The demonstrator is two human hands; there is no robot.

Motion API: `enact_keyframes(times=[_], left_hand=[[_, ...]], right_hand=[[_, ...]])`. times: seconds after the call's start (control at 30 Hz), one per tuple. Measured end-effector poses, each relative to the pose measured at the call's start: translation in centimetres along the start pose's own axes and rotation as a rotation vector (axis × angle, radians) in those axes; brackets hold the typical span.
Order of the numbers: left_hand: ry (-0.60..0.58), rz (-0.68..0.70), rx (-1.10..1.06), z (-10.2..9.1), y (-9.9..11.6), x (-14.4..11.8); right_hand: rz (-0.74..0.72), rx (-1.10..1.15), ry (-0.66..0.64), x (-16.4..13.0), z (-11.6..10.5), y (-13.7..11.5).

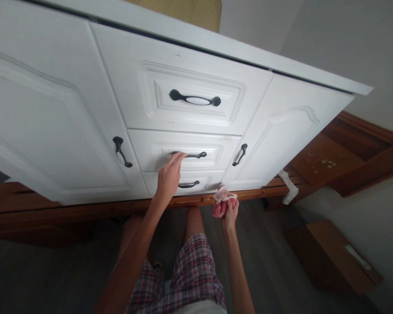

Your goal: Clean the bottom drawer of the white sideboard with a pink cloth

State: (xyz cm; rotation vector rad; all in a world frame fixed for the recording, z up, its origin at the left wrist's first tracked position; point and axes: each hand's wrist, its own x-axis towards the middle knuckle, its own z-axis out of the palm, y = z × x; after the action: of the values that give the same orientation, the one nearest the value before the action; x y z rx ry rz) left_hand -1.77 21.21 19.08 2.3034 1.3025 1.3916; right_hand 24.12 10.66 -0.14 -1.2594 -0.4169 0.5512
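A white cabinet (68,109) with three stacked drawers fills the view. My left hand (169,174) reaches up to the middle drawer (150,150), its fingertips touching the left end of that drawer's black handle (193,155). My right hand (231,209) is lower, near the cabinet's bottom edge, and grips a crumpled pink cloth (221,201). The bottom drawer's handle (189,185) sits between the two hands. The top drawer's handle (195,99) is black with a white middle.
Cabinet doors with black handles (122,151) (240,154) flank the drawers. A wooden skirting (85,209) runs under the cabinet. A cardboard box (330,255) lies on the grey floor at right, and a white strip (288,185) hangs off the wood.
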Motion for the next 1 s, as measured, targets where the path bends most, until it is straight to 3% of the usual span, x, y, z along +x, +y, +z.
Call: enact_keyframes(times=[0.13,0.27,0.37,0.47,0.6,0.7,0.77,0.9,1.0], left_hand=[[-0.011,0.035,-0.041,-0.4,-0.8,0.1],[-0.022,0.082,-0.139,-1.3,-2.1,-0.7],[0.056,0.060,-0.115,-2.8,-3.3,-2.7],[0.165,-0.048,-0.025,-5.2,-4.6,-5.5],[0.228,-0.242,0.053,-8.4,-7.1,-9.6],[0.205,-0.355,0.088,-10.2,-9.2,-12.6],[0.189,-0.405,0.107,-11.2,-10.3,-14.4],[0.192,-0.470,0.146,-12.2,-11.4,-16.9],[0.170,-0.488,0.162,-12.1,-11.5,-18.1]], right_hand=[[-0.151,-0.130,0.136,2.6,10.3,-0.4],[-0.274,-0.285,0.238,-0.1,17.7,0.2],[-0.349,-0.414,0.165,-4.2,21.7,1.8],[-0.413,-0.503,0.057,-8.6,25.0,4.6],[-0.710,-0.610,-0.250,-13.2,28.9,8.4],[-0.843,-0.654,-0.425,-14.8,30.5,10.2],[-0.942,-0.747,-0.530,-14.8,30.3,11.1],[-1.121,-0.921,-0.714,-13.1,26.8,12.8],[-1.121,-0.932,-0.702,-11.3,23.1,14.0]])
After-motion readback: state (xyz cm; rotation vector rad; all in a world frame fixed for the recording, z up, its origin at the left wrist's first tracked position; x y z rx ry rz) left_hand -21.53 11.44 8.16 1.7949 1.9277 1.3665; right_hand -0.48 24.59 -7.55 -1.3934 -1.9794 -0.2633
